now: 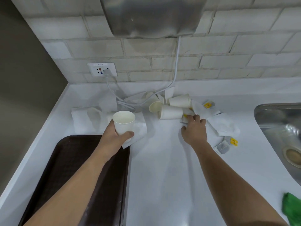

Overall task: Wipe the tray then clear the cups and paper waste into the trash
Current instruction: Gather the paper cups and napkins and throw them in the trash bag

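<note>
The left hand point(117, 136) is wrapped around an upright paper cup point(123, 122), thumb on the near side and fingers hidden behind it, holding it just beyond the far edge of the dark brown tray point(68, 168). The tray lies flat on the white counter point(162, 176), at the near left.

The right hand point(194, 130) lies palm down on the counter, to the right of the tray and well apart from the left hand. Its fingers are loosely curled and its fingertips point(189, 117) pinch or press a small item with a yellow tag; whether it is gripped I cannot tell.

Beyond the tray's far right corner, three more cups point(171, 112) lie tipped on their sides in a cluster, just beside the right hand's fingertips. White paper napkins point(223, 124) are scattered around them, and others point(84, 119) lie past the tray's far edge. Two tea bag packets point(228, 144) with yellow labels rest further right, towards the steel sink point(280, 121). A green cloth point(292, 209) sits at the near right edge.
</note>
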Tool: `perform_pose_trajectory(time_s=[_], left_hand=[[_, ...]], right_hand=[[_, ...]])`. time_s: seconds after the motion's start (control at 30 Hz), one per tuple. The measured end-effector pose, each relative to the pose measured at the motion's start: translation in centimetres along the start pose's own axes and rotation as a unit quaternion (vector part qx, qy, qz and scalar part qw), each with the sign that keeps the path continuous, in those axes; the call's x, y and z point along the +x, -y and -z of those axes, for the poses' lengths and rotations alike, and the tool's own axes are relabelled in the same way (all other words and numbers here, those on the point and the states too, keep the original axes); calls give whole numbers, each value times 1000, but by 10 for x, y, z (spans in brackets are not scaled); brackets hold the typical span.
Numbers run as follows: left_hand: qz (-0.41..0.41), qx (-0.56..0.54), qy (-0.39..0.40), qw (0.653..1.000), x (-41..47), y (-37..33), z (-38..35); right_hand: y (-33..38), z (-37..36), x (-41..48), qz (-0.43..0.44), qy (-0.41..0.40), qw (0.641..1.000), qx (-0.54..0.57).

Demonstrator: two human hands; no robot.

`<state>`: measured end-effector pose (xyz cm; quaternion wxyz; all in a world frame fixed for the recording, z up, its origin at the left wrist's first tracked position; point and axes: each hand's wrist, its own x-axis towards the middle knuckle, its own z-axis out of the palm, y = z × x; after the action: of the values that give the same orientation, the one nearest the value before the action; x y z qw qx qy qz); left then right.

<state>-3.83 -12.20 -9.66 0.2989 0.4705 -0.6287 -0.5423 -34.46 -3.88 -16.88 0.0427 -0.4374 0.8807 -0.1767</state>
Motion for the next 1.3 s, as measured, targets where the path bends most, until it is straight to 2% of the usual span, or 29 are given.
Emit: perform_pose_trajectory(time_s=[0.17,0.43,0.57,0.67,0.77,0.93,1.1,1.3], left_hand=[[3,2,4,1000,2,-1,-8],[7,3,5,1000,2,-2,-14],[7,3,6,1000,3,-4,-15],[8,10,6,1000,3,-5,-15],[5,15,4,1000,1,-7,-15],[8,7,7,1000,-3,-9,-18],[10,-4,19,1000,-11,-7,-23],[6,-15,41,999,-30,-6,-27]], right_hand=[[-7,1,7,11,-4,1000,4],[-9,6,17,64,27,995,-66],[-9,6,20,91,18,994,-65],[-10,6,20,77,-10,997,-18],[-12,7,17,24,-61,995,69],[-12,14,5,-55,-142,962,228],[-6,25,-14,-30,-182,941,283],[7,35,-53,-10,-187,941,280]])
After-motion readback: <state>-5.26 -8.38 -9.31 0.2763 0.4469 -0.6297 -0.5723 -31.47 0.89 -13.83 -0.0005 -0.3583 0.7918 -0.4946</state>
